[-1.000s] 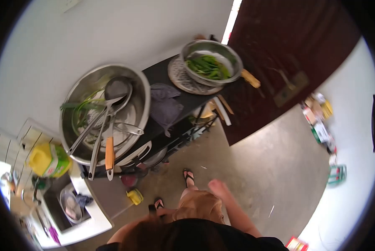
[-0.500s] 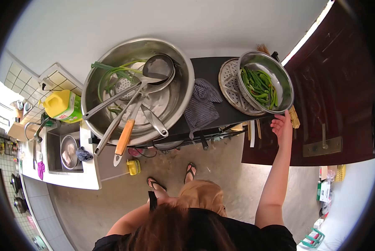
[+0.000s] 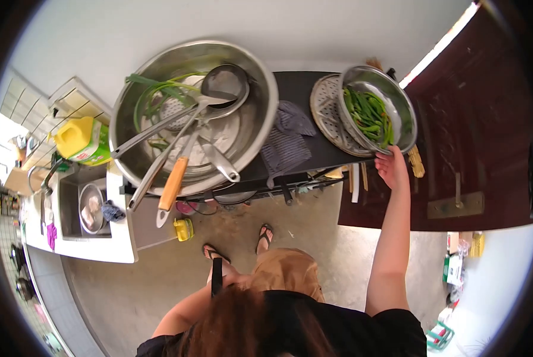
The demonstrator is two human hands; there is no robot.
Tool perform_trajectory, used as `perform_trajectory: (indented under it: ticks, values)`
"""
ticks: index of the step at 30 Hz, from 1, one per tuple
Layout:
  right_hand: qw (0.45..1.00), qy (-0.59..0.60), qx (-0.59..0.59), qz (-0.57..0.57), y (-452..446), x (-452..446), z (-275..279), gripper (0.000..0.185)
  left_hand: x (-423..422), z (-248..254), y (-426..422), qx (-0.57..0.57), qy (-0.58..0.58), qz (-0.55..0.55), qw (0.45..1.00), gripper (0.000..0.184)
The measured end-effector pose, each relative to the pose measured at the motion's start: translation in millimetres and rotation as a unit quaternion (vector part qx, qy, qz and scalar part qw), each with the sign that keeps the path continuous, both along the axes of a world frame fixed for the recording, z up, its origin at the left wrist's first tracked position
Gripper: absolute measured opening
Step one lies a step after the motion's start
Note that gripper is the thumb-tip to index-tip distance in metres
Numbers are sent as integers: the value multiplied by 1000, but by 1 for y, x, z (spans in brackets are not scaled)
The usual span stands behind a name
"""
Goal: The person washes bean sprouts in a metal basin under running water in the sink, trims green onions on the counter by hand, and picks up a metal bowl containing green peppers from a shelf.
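Observation:
A steel bowl [image 3: 404, 113] of green chili peppers [image 3: 368, 116] stands tilted at the right end of the dark narrow table, overlapping a round perforated steamer plate [image 3: 326, 107]. At the bowl's near rim is my right hand [image 3: 392, 169], its thumb over the edge and its fingers curled just below, closed on the rim. My left hand [image 3: 233, 278] is low in front of my body, near my tan shorts and beside a black strap. The fingers of that hand are not clearly visible.
A large steel basin [image 3: 270, 113] holds ladles, a skimmer and green onions; several handles stick out over its near edge. A striped cloth [image 3: 285, 152] lies between basin and bowl. The sink [image 3: 70, 196] is at left, a dark red door [image 3: 474, 137] at right.
My right hand has moved left along the bowl's near rim, and its thumb has come over the edge. The camera view has shifted slightly. My left hand stays low.

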State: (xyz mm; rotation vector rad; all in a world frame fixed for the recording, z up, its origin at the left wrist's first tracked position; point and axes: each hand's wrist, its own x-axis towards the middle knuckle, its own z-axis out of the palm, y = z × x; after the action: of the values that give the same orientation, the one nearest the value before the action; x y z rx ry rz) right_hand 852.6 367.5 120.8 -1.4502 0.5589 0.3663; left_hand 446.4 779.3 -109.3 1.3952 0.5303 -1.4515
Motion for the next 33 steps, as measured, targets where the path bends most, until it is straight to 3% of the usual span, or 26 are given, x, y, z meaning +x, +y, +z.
perform_trajectory:
  ticks: [7, 10, 15, 24, 33]
  values:
    - [996, -79, 9, -51, 16, 0, 22, 35, 3, -11, -16, -34, 30, -27, 999, 25]
    - [984, -151, -87, -43, 36, -11, 54, 36, 6, -12, -15, -35, 32, -25, 999, 25]
    - [974, -185, -131, 16, 67, -16, 101, 36, 7, -13, -12, -31, 30, -10, 999, 25]
    - [954, -263, -85, 113, 142, -6, 172, 37, 7, -15, 4, -18, 15, 47, 999, 25]
    - [933, -278, -87, 211, 222, 13, 183, 37, -8, -14, 19, -1, 7, 119, 993, 25]
